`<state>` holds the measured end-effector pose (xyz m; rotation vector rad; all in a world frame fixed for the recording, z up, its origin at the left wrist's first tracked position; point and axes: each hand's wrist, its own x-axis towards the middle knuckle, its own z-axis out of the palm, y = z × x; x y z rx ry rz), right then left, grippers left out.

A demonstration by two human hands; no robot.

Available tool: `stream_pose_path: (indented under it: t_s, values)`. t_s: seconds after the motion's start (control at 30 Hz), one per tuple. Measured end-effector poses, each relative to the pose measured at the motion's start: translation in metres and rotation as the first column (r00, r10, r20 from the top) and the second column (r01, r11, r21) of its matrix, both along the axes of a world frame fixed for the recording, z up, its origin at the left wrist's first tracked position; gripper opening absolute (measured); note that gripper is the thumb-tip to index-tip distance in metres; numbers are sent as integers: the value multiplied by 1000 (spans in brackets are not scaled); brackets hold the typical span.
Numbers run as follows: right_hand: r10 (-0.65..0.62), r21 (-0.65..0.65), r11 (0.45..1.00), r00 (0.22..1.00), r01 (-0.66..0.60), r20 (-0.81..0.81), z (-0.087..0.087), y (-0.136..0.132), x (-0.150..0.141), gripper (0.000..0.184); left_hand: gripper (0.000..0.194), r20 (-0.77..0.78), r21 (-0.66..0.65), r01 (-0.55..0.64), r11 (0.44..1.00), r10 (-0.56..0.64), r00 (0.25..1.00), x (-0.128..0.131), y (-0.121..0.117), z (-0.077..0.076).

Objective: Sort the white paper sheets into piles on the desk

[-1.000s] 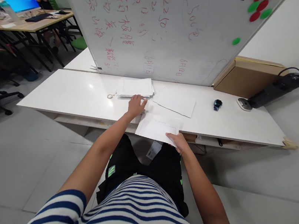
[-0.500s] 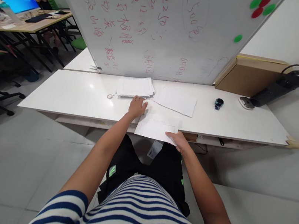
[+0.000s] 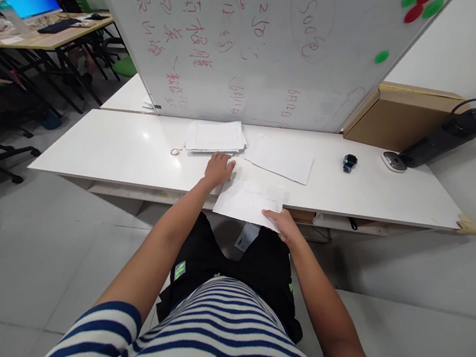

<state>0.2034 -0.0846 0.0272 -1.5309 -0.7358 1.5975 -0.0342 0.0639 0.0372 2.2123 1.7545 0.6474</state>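
Whiteboard (image 3: 258, 74) w/ red writing stands at the back edge of the white desk (image 3: 120, 155); biggest things here. Brown box (image 3: 394, 121) next, at the desk's back R, partly behind the board's edge, w/ black bottle (image 3: 448, 135) leaning in front of its R end. Stack (image 3: 217, 135) of printed sheets lies mid-desk, edges a bit uneven; loose paper (image 3: 283, 160) flat just R of it. Held paper (image 3: 246, 199) is nearest the body, R-of-ctr, its near edge sticking out past the desk's front; can't tell if its far part touches the desktop. R hand (image 3: 282, 224) pinches its near R corner, thumb on top, grip narrow. L hand (image 3: 219, 170) is palm down b/w stack and held paper, fingertips at the stack's front edge, thumb apart; can't tell if it's gripping anything. Smaller stuff: mouse (image 3: 394, 161) by the bottle's base, dark watch (image 3: 349, 163) L of mouse, sm. loop (image 3: 175, 151) L of stack.
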Motion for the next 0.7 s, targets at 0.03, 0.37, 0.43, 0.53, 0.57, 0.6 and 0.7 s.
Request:
stream_pose_path:
  t_s: [0.03,0.37,0.43,0.53,0.57,0.6,0.7]
  values:
    - [-4,-3,1000,1000,4,-1,1,0,-1,34,49,-15,-3,-5,1000,5,1000,0,-1,0]
    - [-3,-7,1000,1000,3,10,6,-4,-5,32,49,-100,0,-15,1000,15,995,2,-2,1]
    - [-3,-10,1000,1000,4,10,1,-3,-4,33,49,-103,1,-14,1000,14,995,3,-2,1]
    - [1,-1,1000,1000,-1,-1,-5,-2,-3,33,49,-106,8,-19,1000,19,994,3,-2,1]
    - [3,2,1000,1000,-3,-1,-6,-3,-3,33,48,-107,11,-19,1000,20,994,3,-2,1]
    - [7,4,1000,1000,-7,3,-6,-3,-3,33,48,-107,14,-18,1000,20,994,3,-2,1]
    - [5,4,1000,1000,-5,16,-3,-4,-4,32,47,-109,12,-14,1000,15,994,3,-2,0]
